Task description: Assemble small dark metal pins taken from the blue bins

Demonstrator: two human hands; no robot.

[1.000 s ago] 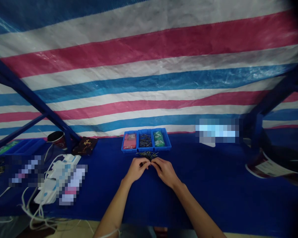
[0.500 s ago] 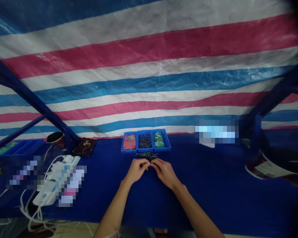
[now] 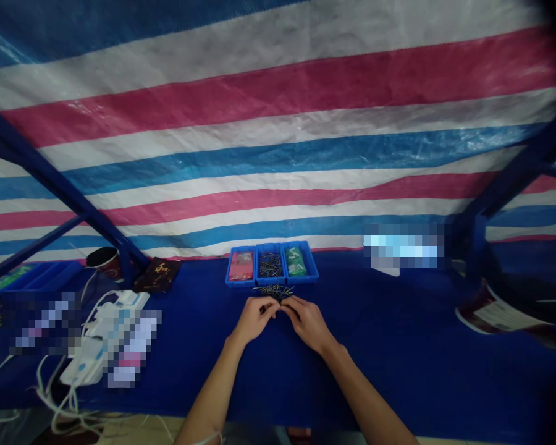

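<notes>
My left hand (image 3: 254, 319) and right hand (image 3: 308, 322) are closed in a pinch, fingertips (image 3: 272, 308) meeting over something too small to make out. Just beyond lies a loose heap of thin pins (image 3: 274, 292) on the table (image 3: 398, 352), below the middle tray (image 3: 269, 246). I'm at fine finger work; this calls for a steady pinch.

One head-worn camera looks forward and down across the counter (image 3: 398, 346), with the left hand (image 3: 256, 320) and right hand (image 3: 308, 322) near, and a striped tarp (image 3: 278, 123) far.
</notes>
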